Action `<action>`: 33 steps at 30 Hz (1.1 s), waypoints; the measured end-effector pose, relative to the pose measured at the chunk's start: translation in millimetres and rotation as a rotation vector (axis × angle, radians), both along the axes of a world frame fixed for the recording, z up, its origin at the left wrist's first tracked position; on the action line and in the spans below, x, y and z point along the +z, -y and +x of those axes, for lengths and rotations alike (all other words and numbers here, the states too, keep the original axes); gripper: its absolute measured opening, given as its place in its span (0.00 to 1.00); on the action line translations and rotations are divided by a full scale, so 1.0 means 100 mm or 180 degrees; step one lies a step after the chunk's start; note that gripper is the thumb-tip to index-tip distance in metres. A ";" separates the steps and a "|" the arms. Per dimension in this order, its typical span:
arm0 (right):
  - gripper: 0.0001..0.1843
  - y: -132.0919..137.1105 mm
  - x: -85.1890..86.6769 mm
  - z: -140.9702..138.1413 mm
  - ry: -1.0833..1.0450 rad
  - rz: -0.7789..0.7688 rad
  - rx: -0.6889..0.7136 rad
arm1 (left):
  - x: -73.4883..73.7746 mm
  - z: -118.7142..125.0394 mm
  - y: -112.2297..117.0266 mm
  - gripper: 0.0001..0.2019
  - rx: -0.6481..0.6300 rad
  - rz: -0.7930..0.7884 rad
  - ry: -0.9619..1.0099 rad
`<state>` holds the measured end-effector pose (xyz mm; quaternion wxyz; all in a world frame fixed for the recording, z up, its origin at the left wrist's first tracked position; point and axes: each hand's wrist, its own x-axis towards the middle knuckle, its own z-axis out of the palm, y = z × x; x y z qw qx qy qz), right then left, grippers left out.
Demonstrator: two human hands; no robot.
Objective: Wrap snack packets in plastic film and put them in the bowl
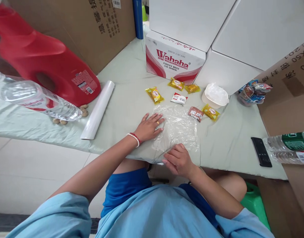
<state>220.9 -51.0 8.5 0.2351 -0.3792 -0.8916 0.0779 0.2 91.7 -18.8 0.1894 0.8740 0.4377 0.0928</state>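
A clear plastic bag [179, 127] lies flat on the pale green table cover [223, 142] in front of me. My left hand [150, 126] rests on the bag's left edge, fingers stretched out flat. My right hand [178, 160] is at the bag's near edge by the table's front, fingers curled and pinched on the plastic. Beyond the bag lie several small snack packets: yellow ones [154, 95], a white and red one [179, 98], a brown one [196, 113] and another yellow one [210, 112].
A white roll [98, 109] lies left of the bag. A red jug [43, 59] and a water bottle [40, 100] stand at the left. A Wahaha carton [174, 59], a white bowl [214, 96], a heap of wrapped snacks [252, 91], a phone [261, 151] and a bottle [288, 147] surround the area.
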 end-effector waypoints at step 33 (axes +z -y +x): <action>0.35 -1.70 0.24 1.29 0.0969 -0.0896 -0.2035 | 0.17 -0.52 0.03 0.58 -0.0586 -0.0482 -0.0949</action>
